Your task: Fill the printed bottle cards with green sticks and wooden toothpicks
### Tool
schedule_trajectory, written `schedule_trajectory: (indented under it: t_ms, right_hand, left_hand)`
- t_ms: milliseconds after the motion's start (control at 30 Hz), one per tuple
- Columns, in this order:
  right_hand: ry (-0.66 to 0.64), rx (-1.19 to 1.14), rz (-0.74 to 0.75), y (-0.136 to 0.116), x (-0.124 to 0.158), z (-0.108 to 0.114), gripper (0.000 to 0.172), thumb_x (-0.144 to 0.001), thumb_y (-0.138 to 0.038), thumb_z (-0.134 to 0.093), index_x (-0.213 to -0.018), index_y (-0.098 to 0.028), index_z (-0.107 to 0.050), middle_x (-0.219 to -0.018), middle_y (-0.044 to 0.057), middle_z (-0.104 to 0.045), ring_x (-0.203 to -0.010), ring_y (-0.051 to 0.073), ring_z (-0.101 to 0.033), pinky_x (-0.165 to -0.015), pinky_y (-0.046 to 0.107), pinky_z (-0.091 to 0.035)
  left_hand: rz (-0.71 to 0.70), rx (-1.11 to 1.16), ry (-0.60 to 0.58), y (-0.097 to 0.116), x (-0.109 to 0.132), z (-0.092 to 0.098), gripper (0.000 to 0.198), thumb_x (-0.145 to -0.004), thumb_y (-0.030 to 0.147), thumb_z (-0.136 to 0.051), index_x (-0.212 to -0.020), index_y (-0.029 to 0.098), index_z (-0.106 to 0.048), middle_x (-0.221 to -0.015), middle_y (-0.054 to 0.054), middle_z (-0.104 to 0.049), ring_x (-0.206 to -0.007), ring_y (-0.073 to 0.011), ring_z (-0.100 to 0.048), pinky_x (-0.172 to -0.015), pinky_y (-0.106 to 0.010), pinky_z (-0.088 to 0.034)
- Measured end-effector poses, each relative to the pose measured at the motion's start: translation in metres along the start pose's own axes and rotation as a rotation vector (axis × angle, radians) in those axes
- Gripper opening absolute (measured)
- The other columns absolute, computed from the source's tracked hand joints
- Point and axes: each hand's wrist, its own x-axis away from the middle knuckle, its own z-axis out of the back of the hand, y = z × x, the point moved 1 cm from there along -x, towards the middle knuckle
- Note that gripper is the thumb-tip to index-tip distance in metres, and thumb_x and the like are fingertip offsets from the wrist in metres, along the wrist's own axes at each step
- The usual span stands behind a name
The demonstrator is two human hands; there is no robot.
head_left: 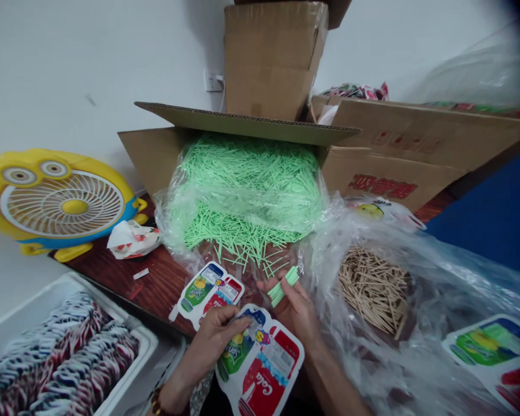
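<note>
My left hand (222, 335) pinches a bottle-shaped packet (266, 364) printed with a green Sprite and a red Cola picture. A short bundle of thin green straws (283, 286) is gripped in the fingers of my right hand (297, 303), just above the packet's upper right. A second bottle-shaped packet (210, 293) lies at the table edge, behind my left hand. Beyond my hands, a large heap of loose green straws (247, 190) spills from a clear plastic bag in an opened carton (242, 121).
A white foam box (145, 346) full of stacked packets stands at lower left. A yellow cartoon fan (73, 206) and crumpled wrapper (133, 238) are on the left. At right, brown sticks (372, 286) lie among plastic sheeting, near another packet (496, 352). Cartons (273, 63) stand behind.
</note>
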Motion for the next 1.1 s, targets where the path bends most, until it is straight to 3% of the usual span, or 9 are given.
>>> schedule_trajectory:
  t_ms: [200, 467, 667, 867, 1033, 1100]
  right_hand:
    - [-0.052, -0.027, 0.034, 0.003, 0.013, -0.014, 0.016, -0.081, -0.032, -0.065, -0.094, -0.027, -0.059, -0.084, -0.001, -0.069, -0.091, 0.022, -0.068, -0.081, 0.036, -0.052]
    - [0.050, 0.132, -0.038, 0.004, 0.031, -0.015, 0.024, -0.077, -0.040, -0.069, -0.090, -0.022, -0.059, -0.089, 0.001, -0.072, -0.087, 0.021, -0.067, -0.077, 0.031, -0.051]
    - [0.070, 0.276, -0.072, -0.002, 0.041, -0.009, 0.026, -0.081, -0.042, -0.064, -0.096, -0.021, -0.064, -0.103, 0.004, -0.071, -0.093, 0.022, -0.065, -0.076, 0.030, -0.051]
    - [0.053, 0.200, -0.088, -0.001, 0.041, -0.010, 0.021, -0.079, -0.037, -0.066, -0.092, -0.023, -0.060, -0.115, 0.003, -0.068, -0.091, 0.021, -0.066, -0.079, 0.033, -0.052]
    - [-0.097, 0.166, -0.130, 0.000, 0.035, -0.010, 0.013, -0.081, -0.030, -0.064, -0.090, -0.022, -0.059, -0.126, 0.005, -0.061, -0.094, 0.022, -0.066, -0.085, 0.038, -0.052]
    - [-0.170, 0.196, -0.124, -0.002, 0.030, -0.008, 0.018, -0.081, -0.026, -0.064, -0.098, -0.024, -0.059, -0.127, 0.005, -0.061, -0.102, 0.023, -0.064, -0.091, 0.041, -0.049]
  left_hand:
    - [-0.051, -0.161, -0.082, 0.001, 0.004, -0.003, 0.033, -0.079, 0.044, -0.065, -0.063, 0.015, -0.061, -0.055, 0.004, -0.048, -0.050, -0.0085, -0.037, -0.048, -0.020, -0.027]
    - [-0.120, -0.186, -0.119, 0.003, 0.002, -0.007, 0.038, -0.084, 0.043, -0.058, -0.058, 0.016, -0.051, -0.055, 0.006, -0.036, -0.051, -0.0080, -0.027, -0.047, -0.021, -0.021]
    - [-0.135, -0.192, -0.112, 0.006, -0.002, -0.010, 0.033, -0.084, 0.042, -0.058, -0.065, 0.015, -0.057, -0.057, 0.006, -0.040, -0.052, -0.0080, -0.030, -0.048, -0.020, -0.023]
    - [-0.146, -0.213, -0.114, 0.010, -0.007, -0.011, 0.032, -0.084, 0.041, -0.060, -0.067, 0.014, -0.062, -0.059, 0.005, -0.046, -0.055, -0.0086, -0.037, -0.051, -0.020, -0.029]
    - [-0.104, -0.117, -0.162, 0.014, -0.011, -0.010, 0.027, -0.082, 0.039, -0.064, -0.070, 0.014, -0.064, -0.061, 0.003, -0.055, -0.054, -0.0080, -0.044, -0.051, -0.018, -0.033]
    - [-0.072, -0.017, -0.180, 0.014, -0.013, -0.010, 0.023, -0.080, 0.037, -0.067, -0.076, 0.015, -0.066, -0.066, 0.002, -0.062, -0.056, -0.0089, -0.050, -0.054, -0.019, -0.038]
